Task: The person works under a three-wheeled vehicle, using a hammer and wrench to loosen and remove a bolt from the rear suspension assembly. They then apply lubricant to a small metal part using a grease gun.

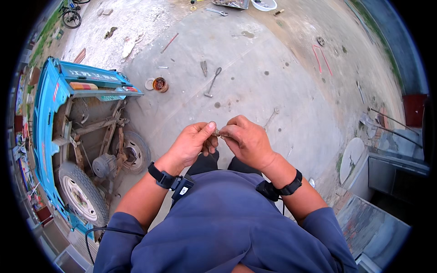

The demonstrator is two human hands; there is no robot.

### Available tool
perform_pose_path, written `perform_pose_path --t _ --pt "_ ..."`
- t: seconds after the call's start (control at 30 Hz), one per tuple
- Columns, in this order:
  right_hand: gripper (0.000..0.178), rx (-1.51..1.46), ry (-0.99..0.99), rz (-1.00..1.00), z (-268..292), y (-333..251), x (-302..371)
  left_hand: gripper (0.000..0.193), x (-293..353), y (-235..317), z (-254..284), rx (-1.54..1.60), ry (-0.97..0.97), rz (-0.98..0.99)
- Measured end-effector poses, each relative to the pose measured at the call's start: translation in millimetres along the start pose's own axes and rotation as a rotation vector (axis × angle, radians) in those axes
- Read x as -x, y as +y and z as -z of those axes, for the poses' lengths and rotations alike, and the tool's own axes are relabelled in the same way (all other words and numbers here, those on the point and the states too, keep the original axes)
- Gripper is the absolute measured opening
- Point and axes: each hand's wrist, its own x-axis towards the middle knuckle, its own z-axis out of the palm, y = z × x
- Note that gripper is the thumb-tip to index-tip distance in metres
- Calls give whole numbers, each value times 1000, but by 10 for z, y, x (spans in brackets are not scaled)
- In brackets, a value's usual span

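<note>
Small dull part [217, 133] pinched between both hands [188, 144] [251, 140], above grey concrete floor [246, 86].

A bright blue finish is recorded on the vehicle [43, 145], with white markings borne on its tailgate [88, 73] and red-and-white striping noted on the corner strip [56, 92]. Dark grey is seen on the near tyre [94, 193], off-white on its wheel rim [77, 195]. The shirt [218, 214] is noted as plain navy blue; the wrist straps [291, 185] and trousers [203, 164] are recorded as black. A dull grey-brown is shown by the small piece [217, 133]. The pale grey floor [182, 59] is spotted with dark round stains [217, 104]. Reddish brown is noted on the can [160, 85], red on the bent rod [317, 59], white on the basin [265, 4].
</note>
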Motion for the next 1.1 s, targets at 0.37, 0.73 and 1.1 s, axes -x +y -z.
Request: perform_pose_path --t 0.37,0.73,1.1 --pt "19 -477 -384 -571 649 1250 -2103 24 -1464 1551 232 -124 98 -254" --pt "21 -720 -452 -627 999 2358 -4046 27 -2783 2995 564 -183 242 -315" --pt "20 -684 -378 -720 519 3226 -6191 26 -4280 4579 1987 -221 99 -244"
